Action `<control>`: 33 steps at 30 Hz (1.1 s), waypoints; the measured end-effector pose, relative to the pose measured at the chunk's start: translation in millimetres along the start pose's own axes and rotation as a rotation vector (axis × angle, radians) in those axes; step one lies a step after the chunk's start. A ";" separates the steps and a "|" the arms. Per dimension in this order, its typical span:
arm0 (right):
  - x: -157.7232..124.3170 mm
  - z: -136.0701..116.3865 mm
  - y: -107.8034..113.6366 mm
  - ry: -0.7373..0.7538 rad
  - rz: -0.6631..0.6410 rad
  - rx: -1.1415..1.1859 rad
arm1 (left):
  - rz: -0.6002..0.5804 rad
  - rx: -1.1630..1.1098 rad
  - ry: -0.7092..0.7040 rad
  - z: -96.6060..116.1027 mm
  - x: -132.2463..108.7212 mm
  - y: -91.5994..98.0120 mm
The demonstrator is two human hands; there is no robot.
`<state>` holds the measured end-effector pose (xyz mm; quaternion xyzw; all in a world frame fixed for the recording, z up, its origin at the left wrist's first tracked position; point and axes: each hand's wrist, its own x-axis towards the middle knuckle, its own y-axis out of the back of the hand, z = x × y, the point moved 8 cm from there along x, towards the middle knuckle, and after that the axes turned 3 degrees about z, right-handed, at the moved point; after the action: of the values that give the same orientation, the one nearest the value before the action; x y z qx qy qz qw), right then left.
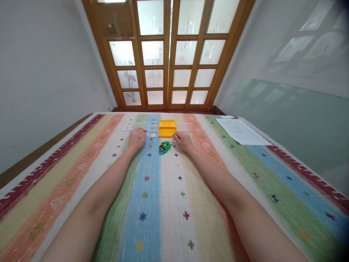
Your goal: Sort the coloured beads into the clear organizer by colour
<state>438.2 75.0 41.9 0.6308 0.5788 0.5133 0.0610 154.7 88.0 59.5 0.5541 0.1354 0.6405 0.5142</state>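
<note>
A small heap of coloured pieces [165, 147], mostly green, lies on a striped cloth [163, 203] between my two hands. Just beyond the heap stands a yellow tray [167, 128]. Clear plastic trays or lids [144, 128] lie to its left and right, faint against the cloth. My left hand [135, 139] rests palm down on the cloth left of the heap, fingers loosely curled near a clear tray. My right hand [184, 141] rests right of the heap, fingers bent toward it. Neither hand visibly holds anything.
A printed white sheet of paper [241, 131] lies at the far right of the cloth. Wooden glazed doors [169, 54] stand beyond the table's far edge. White walls close in on both sides.
</note>
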 end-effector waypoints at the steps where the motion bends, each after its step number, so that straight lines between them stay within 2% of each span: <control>1: 0.1 0.6 -0.1 -0.004 -0.001 -0.003 | -0.071 -0.059 -0.081 22.1 -3.8 -10.8; 5: 2.0 9.8 2.1 -0.036 0.025 -0.028 | -0.253 -0.126 -0.300 98.2 -29.8 -49.4; 8: 4.1 23.5 7.0 -0.106 0.069 -0.038 | -0.332 -0.091 -0.334 123.0 -44.2 -70.1; 12: 5.2 32.4 9.2 -0.176 0.082 -0.031 | -0.371 -0.087 -0.347 124.8 -44.0 -80.4; 21: 2.2 23.1 7.4 -0.167 0.065 -0.047 | -0.369 -0.119 -0.423 130.5 -22.8 -89.7; 27: 2.4 19.3 7.3 -0.137 0.063 -0.051 | -0.315 -0.030 -0.342 126.3 -23.8 -80.5; 33: 1.8 8.7 1.5 -0.081 0.012 -0.031 | -0.317 -0.061 -0.263 114.0 -24.1 -70.2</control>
<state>445.1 80.4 40.0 0.6533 0.5640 0.4968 0.0911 283.8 53.8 33.3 0.5890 0.1332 0.4775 0.6382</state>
